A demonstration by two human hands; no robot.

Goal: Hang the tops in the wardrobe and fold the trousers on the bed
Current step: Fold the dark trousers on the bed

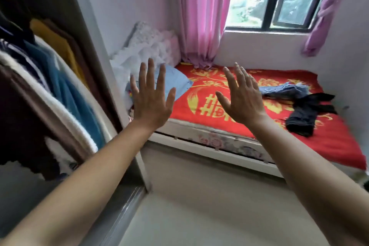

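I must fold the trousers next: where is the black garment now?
In the head view, the black garment lies on the right side of the red bedspread, just in front of the crumpled blue garment, right of the right hand.

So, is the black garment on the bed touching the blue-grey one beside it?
Touching. The head view shows the black garment overlapping the blue-grey garment at its edge.

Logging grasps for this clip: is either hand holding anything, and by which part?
Nothing is held. Left hand and right hand are both raised, fingers spread, empty.
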